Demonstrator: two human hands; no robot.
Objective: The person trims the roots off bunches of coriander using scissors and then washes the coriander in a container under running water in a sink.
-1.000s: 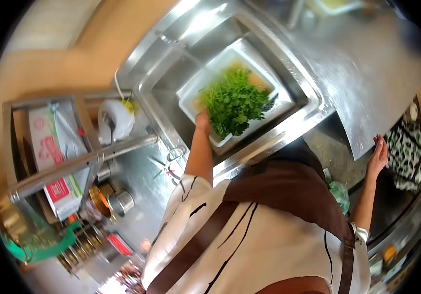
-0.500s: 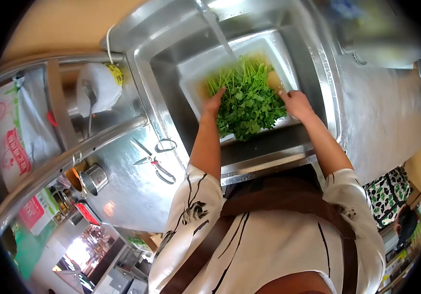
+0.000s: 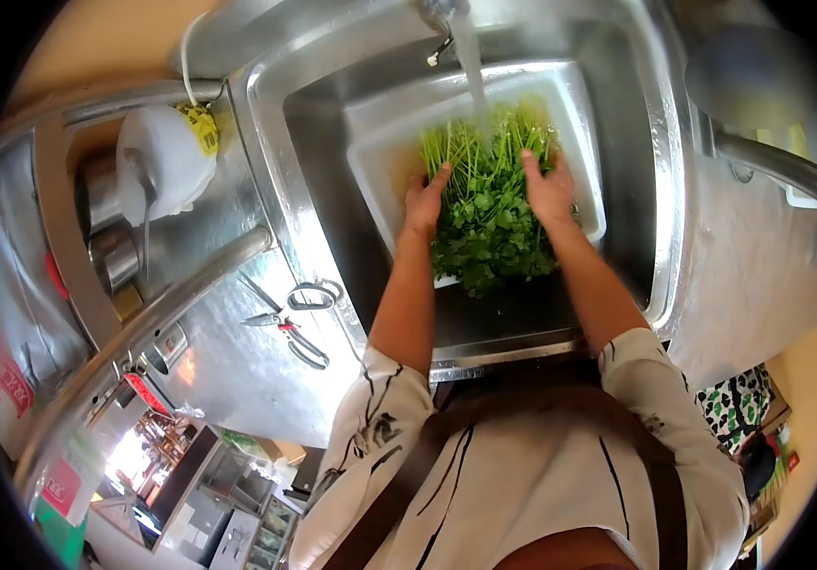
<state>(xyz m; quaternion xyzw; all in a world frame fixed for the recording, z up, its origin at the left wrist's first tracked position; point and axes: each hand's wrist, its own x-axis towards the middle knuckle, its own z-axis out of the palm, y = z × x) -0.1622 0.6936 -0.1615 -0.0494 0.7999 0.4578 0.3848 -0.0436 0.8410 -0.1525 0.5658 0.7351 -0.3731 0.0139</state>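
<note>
A bunch of leafy green herbs (image 3: 494, 214) lies in a white tub (image 3: 584, 123) inside the metal sink (image 3: 651, 190). Its stems point to the faucet and its leaves face my body. My left hand (image 3: 424, 201) touches the left side of the bunch, thumb and fingers apart. On the right side, my right hand (image 3: 550, 190) rests against the herbs with the thumb raised and the fingers spread, partly hidden by stems. A stream of water (image 3: 470, 66) falls from the faucet onto the stems.
Open scissors (image 3: 289, 318) with dark and red handles lie on the metal counter (image 3: 237, 380) left of the sink. Beyond a metal rail (image 3: 152, 323) sits a white bag with a spoon (image 3: 147, 204). A curved metal bar (image 3: 784, 166) is at the right.
My right hand has come from far right to the herbs, opposite my left hand. The view has shifted, and the falling water now shows clearly.
</note>
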